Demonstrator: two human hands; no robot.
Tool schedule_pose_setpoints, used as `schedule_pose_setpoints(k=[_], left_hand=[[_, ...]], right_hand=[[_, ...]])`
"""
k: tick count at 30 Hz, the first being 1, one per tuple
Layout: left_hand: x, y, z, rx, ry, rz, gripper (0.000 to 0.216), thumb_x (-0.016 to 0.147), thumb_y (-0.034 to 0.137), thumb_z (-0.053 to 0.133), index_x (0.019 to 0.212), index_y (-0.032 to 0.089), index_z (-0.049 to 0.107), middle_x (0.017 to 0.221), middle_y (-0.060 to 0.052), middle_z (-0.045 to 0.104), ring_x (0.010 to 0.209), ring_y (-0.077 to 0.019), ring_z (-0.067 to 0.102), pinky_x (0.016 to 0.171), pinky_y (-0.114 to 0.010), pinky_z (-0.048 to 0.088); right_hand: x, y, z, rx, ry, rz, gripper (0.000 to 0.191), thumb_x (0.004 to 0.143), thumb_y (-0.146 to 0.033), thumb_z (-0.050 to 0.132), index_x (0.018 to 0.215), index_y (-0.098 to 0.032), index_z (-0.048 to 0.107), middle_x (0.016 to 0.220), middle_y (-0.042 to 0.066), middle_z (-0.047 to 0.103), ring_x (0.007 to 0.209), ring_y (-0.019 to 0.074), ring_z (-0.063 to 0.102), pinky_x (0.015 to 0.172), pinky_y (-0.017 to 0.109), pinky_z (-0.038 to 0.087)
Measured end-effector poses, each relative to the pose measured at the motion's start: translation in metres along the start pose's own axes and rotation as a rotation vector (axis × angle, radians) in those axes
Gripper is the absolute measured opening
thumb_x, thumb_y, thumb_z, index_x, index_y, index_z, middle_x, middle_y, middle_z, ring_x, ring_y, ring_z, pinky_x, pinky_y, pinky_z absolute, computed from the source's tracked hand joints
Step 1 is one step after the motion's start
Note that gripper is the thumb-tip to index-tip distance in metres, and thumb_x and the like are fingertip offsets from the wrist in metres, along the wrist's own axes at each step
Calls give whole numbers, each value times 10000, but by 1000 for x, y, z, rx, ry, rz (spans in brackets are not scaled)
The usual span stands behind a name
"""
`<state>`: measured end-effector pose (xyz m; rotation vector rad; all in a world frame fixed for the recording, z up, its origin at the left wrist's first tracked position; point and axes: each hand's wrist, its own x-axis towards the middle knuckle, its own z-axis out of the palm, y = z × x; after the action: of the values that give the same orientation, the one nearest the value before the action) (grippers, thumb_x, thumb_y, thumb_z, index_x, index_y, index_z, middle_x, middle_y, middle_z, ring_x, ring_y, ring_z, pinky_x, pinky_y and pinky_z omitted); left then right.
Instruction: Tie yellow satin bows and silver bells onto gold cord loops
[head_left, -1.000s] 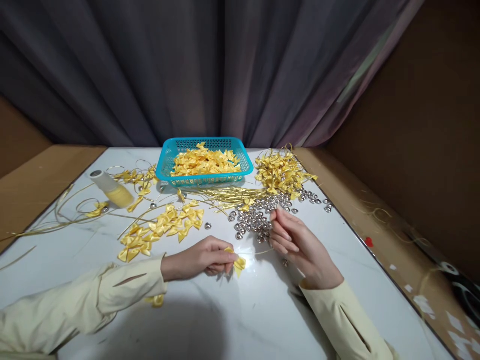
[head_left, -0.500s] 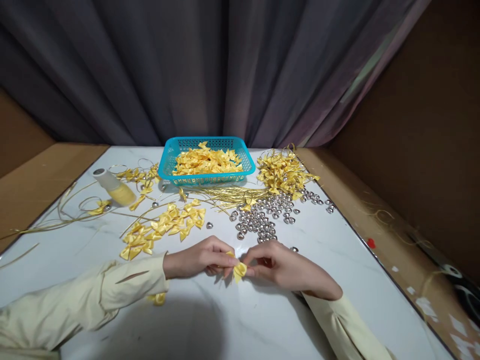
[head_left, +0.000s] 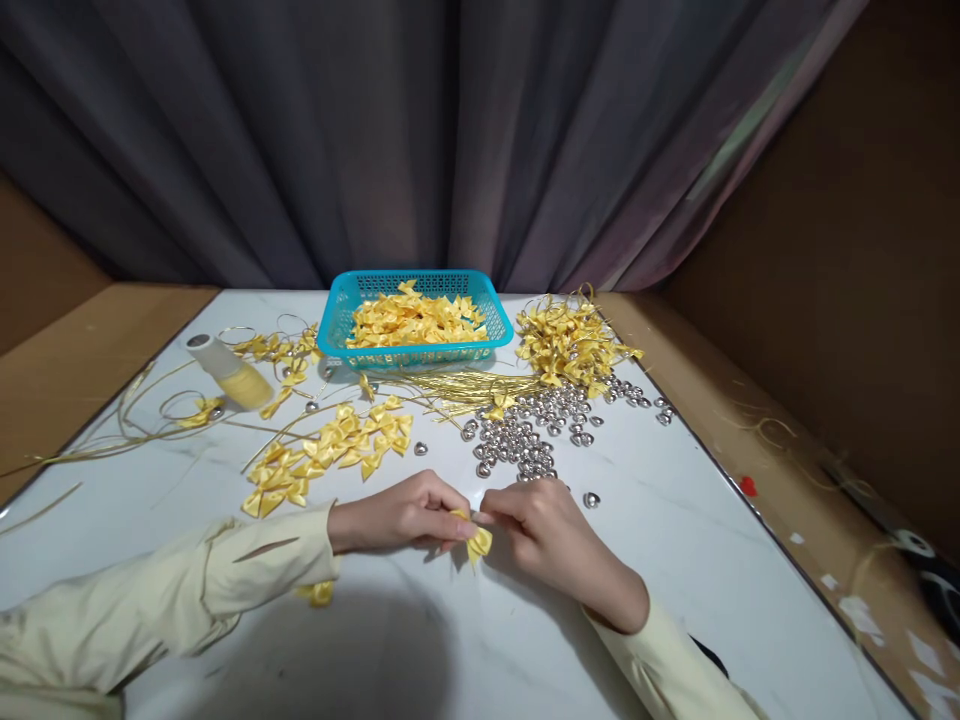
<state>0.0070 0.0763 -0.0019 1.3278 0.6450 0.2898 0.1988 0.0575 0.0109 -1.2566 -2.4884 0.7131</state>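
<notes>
A small yellow satin bow [head_left: 479, 544] is pinched between the thumb and fingers of my left hand [head_left: 412, 515], above the front middle of the table. Close by on its right, my right hand [head_left: 551, 540] is closed, with thumb and fingertips together at the bow's upper edge. What those fingers hold, if anything, is too small to make out. Loose yellow bows [head_left: 330, 450] lie beyond my left forearm, and another bow [head_left: 321, 594] shows partly from under the sleeve. Silver heart-shaped beads [head_left: 517, 445] are spread beyond my right hand.
A turquoise basket [head_left: 416, 352] of yellow bows stands at the back. Gold cords [head_left: 465, 388] lie before it, with a pile of corded bows [head_left: 570, 340] at right. A bottle [head_left: 232, 375] leans at left. Paper scraps [head_left: 859, 615] lie along the right side.
My right hand has turned and shifted, its fingertips now higher at the bow's upper edge and its wrist lower and further left. My left hand keeps the bow almost where it was.
</notes>
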Motion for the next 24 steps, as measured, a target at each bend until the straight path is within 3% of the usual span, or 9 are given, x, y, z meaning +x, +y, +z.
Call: schedule_pose_setpoints(k=[8,17,24], left_hand=[[1,-5,-1,3,45,-9,366,777,409,582,535,144,512,430,46,415,400,-69,305,434,-224,243],[1,-6,1,13,122,-22,402,778,453,580,529,143,516,392,60,364,392,-71,301,433,-225,221],[1,-8,1,1,128,-30,408,782,471,574,547,141,523,385,64,356,389,-71,298,430,-221,216]], right_hand=[[1,-4,12,-124,83,106,182,661,-75,461,506,-172,472,441,-22,462,441,99,298,486,257,123],[3,-16,24,-229,176,244,154,653,-90,483,578,-176,586,504,19,622,446,109,420,483,255,117],[2,-22,29,-269,218,294,140,685,-108,522,628,-180,628,545,34,645,482,124,475,489,264,110]])
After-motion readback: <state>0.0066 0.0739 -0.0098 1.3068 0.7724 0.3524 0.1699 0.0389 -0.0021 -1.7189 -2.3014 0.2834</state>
